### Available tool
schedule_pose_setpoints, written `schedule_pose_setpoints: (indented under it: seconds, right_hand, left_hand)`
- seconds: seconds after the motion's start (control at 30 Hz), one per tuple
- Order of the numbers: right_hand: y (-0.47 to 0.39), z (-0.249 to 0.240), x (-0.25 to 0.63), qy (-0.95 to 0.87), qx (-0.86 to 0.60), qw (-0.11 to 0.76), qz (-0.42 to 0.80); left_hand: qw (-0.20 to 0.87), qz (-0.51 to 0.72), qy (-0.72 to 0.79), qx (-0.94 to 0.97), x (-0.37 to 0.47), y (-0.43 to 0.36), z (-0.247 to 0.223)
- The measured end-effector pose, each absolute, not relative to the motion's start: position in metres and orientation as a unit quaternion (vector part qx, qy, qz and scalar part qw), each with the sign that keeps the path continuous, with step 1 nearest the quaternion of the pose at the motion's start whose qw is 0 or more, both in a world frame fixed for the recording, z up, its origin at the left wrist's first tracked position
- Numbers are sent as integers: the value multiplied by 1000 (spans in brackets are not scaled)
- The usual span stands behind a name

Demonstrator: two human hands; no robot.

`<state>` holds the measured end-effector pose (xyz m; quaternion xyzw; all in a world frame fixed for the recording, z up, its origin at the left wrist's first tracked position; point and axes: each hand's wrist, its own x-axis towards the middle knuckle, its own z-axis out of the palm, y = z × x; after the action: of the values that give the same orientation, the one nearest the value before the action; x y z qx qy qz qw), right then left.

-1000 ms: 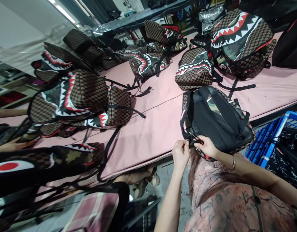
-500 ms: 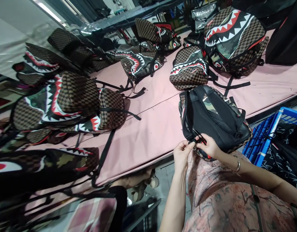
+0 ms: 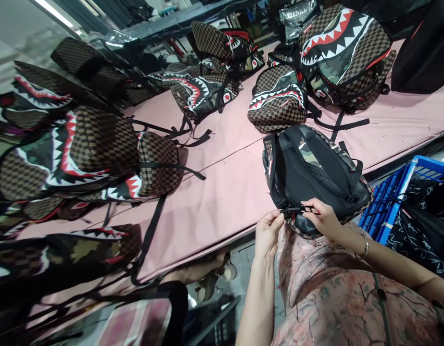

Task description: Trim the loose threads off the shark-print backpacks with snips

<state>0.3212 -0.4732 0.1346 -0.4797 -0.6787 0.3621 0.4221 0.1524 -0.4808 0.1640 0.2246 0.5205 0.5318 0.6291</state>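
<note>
A backpack (image 3: 299,180) lies at the table's front edge, its black padded back and shoulder straps facing up. My left hand (image 3: 268,233) pinches the end of a black strap (image 3: 287,211) at the backpack's near left corner. Close by on the right, the fingers of my right hand (image 3: 324,221) are closed on slim black thread snips (image 3: 305,208), whose tips point left toward the strap. The fingers partly cover this tool, so its blades are hard to make out.
More checkered backpacks with shark-mouth prints (image 3: 92,149) crowd the left and back of the pink-covered table (image 3: 225,192). At right stands a blue crate (image 3: 398,202) holding black patterned fabric. Another person's plaid garment (image 3: 138,322) shows at lower left.
My right hand has shifted slightly right, and the snips have swung from pointing up-left to lying nearly level by the strap. My left hand keeps its pinch. The whole view has shifted slightly.
</note>
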Motion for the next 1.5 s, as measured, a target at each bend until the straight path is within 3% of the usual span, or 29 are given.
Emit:
schedule_pose_setpoints:
  seconds: [0.13, 0.97, 1.1, 1.27, 1.5]
  right_hand:
    - [-471, 129, 320, -745, -451, 402, 283]
    - [-470, 137, 314, -793, -448, 360, 201]
    - [-470, 138, 315, -766, -456, 377, 252]
    - [-467, 141, 319, -634, -484, 425, 429]
    - [-455, 151, 337, -643, -442, 341, 525]
  left_hand:
    - [647, 525, 509, 214, 153, -481, 168]
    - [610, 551, 525, 221, 158, -485, 159]
    - [599, 553, 530, 235, 157, -484, 152]
    - [584, 548, 537, 265, 158, -486, 154]
    - [480, 512, 592, 395, 161, -490, 157]
